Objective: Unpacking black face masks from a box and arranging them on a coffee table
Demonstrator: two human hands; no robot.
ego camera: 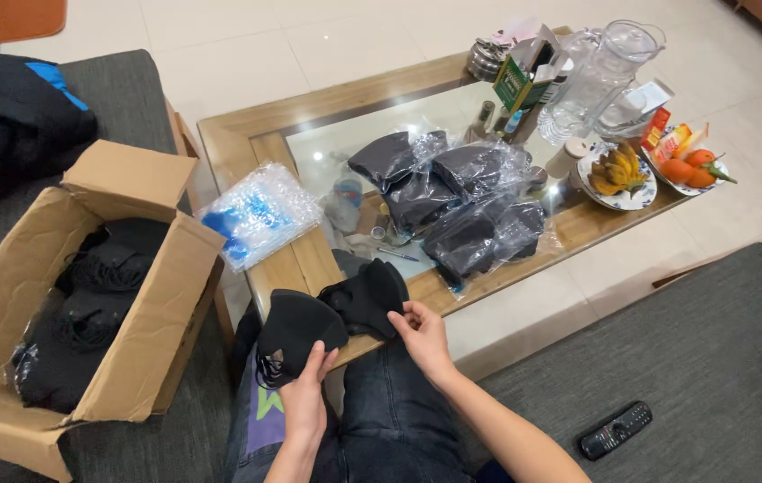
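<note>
My left hand (307, 386) grips a stack of black cloth face masks (295, 329) over my lap, thumb on the lower edge. My right hand (419, 334) pinches the edge of a second bunch of black masks (372, 293) that rests against the near edge of the table. The two bunches touch each other between my hands. Several clear plastic bags filled with black masks (452, 201) lie on the glass top of the wooden coffee table (247, 134) just beyond my hands.
An open cardboard box (14, 295) holding more black masks sits on the sofa at my left. A blue-printed plastic bag pack (260, 215) lies on the table's left edge. Glass jugs (605, 76), bananas (618, 170), oranges (690, 165) stand far right. A remote (615, 430) lies on the cushion.
</note>
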